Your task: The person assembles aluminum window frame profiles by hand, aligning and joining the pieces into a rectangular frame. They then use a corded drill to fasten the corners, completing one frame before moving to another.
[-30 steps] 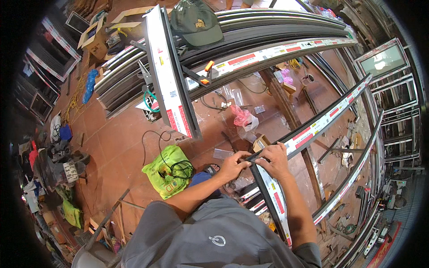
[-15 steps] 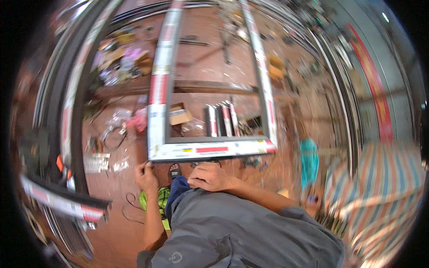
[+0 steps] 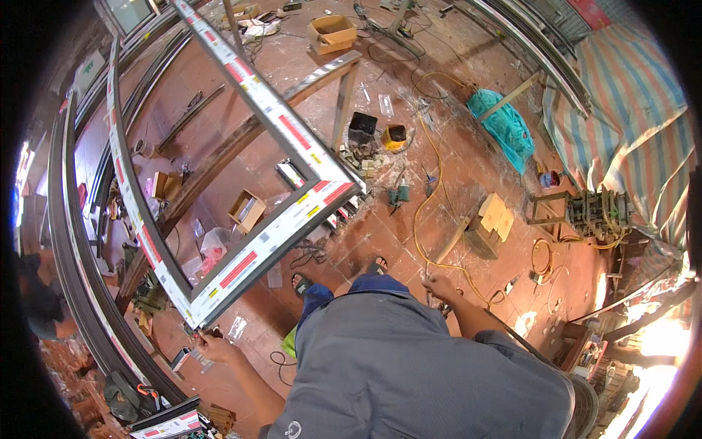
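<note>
A large rectangular frame of dark profile (image 3: 257, 252), covered with white and red protective film, lies on a wooden beam at the left. Just below its near left corner is my left hand (image 3: 213, 348), its fingers closed at the corner. A small dark thing shows at those fingertips, too small to name. Out to the right of my body, away from the frame, my right hand (image 3: 442, 288) is closed. Something thin sticks up by its fingers; I cannot make out what it is.
The wooden beam (image 3: 212, 172) crosses under the frame. Long profiles (image 3: 88, 278) run along the left. On the tiled floor are a yellow hose (image 3: 418, 219), a wooden block (image 3: 491, 223), a cardboard box (image 3: 332, 33) and a teal bundle (image 3: 503, 132). A striped sheet (image 3: 621, 95) hangs at the right.
The view has swung right, so the frame now appears slanted at the left. My right hand has moved from in front of my body out to the right. My left hand stays near the frame's corner.
</note>
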Action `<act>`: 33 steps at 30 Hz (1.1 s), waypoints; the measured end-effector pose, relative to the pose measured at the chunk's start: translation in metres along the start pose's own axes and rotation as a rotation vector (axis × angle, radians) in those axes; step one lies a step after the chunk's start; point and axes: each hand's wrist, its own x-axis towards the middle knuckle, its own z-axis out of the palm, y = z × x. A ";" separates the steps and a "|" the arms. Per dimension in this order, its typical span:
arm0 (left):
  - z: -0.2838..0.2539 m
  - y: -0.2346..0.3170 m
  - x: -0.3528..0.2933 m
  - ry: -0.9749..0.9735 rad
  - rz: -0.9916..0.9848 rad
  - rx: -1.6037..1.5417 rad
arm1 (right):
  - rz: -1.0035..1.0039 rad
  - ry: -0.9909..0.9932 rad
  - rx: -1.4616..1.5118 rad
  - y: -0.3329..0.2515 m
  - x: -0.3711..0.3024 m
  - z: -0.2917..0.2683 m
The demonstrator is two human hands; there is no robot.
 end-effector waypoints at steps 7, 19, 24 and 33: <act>0.001 0.006 -0.058 -0.094 -0.305 -0.252 | 0.266 -0.058 0.500 0.037 0.035 -0.030; 0.140 -0.119 -0.288 -1.199 -0.526 0.739 | -0.173 0.020 0.622 -0.108 0.138 -0.152; 0.322 -0.126 -0.361 -1.377 0.056 0.822 | -0.063 0.052 0.341 -0.114 0.174 -0.212; 0.510 0.003 -0.518 -1.428 -0.646 0.432 | 0.098 0.173 0.435 -0.072 0.321 -0.221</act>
